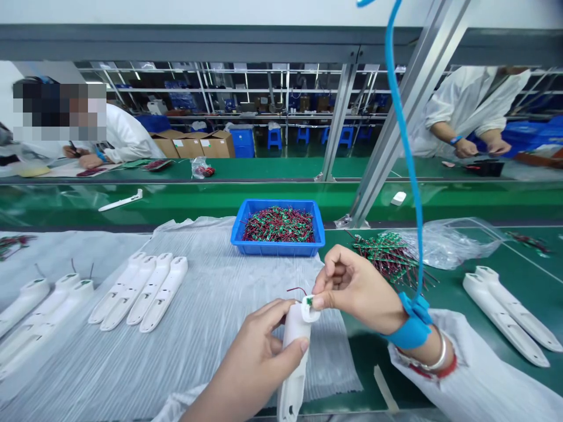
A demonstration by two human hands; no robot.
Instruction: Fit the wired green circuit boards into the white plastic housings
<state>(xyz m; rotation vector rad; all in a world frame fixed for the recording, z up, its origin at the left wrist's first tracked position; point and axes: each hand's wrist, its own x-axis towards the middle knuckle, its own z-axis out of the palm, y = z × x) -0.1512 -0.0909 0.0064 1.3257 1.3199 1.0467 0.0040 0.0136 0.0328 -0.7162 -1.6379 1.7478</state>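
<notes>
My left hand (259, 357) is wrapped round a long white plastic housing (295, 351), held tilted with its wider end up. At that end, my right hand (347, 284) pinches a small green circuit board (309, 302) between thumb and forefinger, at the opening. A thin dark red wire (297, 289) sticks out from the top. How far the board sits inside the housing is hidden by the fingertips. A blue wrist strap (411, 328) with a coiled cord is on my right wrist.
Beyond my hands stands a blue bin (277, 249) of wired green boards. More boards (387, 258) lie in a heap at right by a clear plastic bag (457, 246). White housings (162, 293) rest left and right. The blue cord (407, 146) hangs at right. Co-workers sit across the line.
</notes>
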